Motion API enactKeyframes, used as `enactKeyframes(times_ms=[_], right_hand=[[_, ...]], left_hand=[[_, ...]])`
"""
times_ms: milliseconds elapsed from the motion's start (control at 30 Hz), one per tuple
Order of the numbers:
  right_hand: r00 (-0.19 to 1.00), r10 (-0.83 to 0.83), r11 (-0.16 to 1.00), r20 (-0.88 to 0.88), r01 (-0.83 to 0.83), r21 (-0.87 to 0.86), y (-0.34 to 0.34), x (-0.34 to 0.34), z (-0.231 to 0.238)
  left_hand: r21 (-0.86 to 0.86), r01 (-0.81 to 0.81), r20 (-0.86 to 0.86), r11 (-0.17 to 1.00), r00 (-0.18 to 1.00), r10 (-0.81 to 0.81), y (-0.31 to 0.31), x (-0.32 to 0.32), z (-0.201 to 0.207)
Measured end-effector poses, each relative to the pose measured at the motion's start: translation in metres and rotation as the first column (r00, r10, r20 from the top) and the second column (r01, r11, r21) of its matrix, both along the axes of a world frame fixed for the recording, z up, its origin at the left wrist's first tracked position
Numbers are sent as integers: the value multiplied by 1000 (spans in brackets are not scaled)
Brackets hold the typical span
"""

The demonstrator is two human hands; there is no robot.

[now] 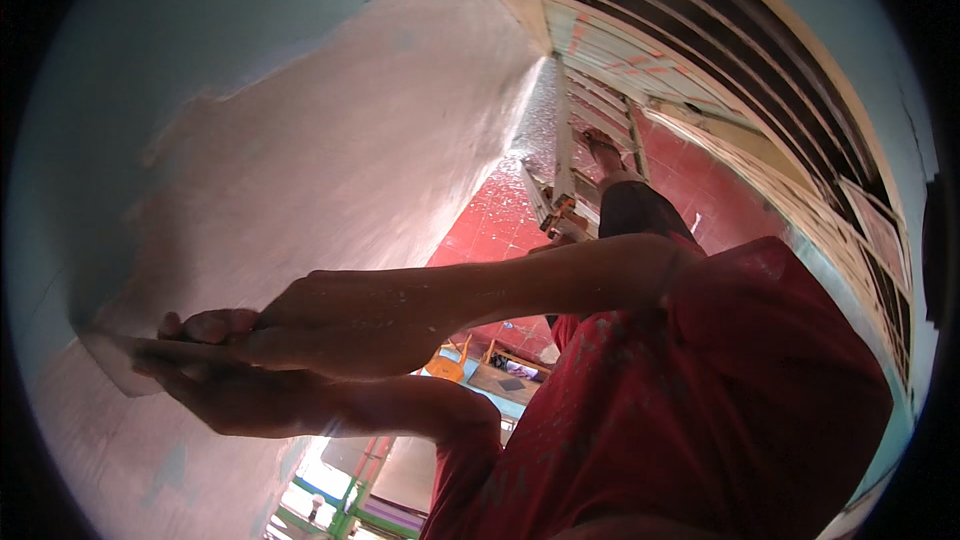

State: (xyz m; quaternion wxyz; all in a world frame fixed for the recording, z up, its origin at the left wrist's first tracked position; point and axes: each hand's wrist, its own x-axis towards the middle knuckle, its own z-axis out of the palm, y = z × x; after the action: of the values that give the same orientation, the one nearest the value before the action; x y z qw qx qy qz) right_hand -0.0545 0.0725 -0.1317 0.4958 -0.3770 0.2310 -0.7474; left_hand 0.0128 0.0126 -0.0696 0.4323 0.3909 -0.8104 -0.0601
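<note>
Against the wall (330, 130), a broad, flat scraper blade (125, 373) rests at the left. My right hand (310, 325) is closed, its fingers curled where the tool's handle would be; the handle itself is hidden. Just below it, my left hand (235, 402) lies along the underside of the tool, fingers reaching toward the blade and closed against it. Both hands are nearly touching. A large pale, pinkish plaster patch covers the wall, with blue-green paint around its ragged border.
Below me a wooden ladder (563, 130) stands on the red tiled floor (480, 225), with a bare foot (598, 145) at its rungs. Slatted openings (790, 60) curve along the right. An orange chair (447, 364) and a low table (505, 383) stand farther down.
</note>
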Motion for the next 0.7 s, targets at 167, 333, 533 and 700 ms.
enactKeyframes(times_ms=[167, 333, 533, 700], right_hand=[[971, -34, 991, -235, 63, 117, 20, 7, -31], [826, -371, 907, -425, 420, 24, 16, 26, -56], [993, 63, 919, -98, -19, 395, 10, 12, -47], [967, 253, 883, 5, -233, 407, 3, 0, -64]], left_hand=[[433, 838, -791, 331, 530, -307, -19, 44, -40], [399, 818, -770, 415, 544, -333, -2, 56, -71], [572, 530, -540, 627, 818, -199, -6, 35, -63], [572, 554, -624, 605, 772, -118, -11, 22, -71]])
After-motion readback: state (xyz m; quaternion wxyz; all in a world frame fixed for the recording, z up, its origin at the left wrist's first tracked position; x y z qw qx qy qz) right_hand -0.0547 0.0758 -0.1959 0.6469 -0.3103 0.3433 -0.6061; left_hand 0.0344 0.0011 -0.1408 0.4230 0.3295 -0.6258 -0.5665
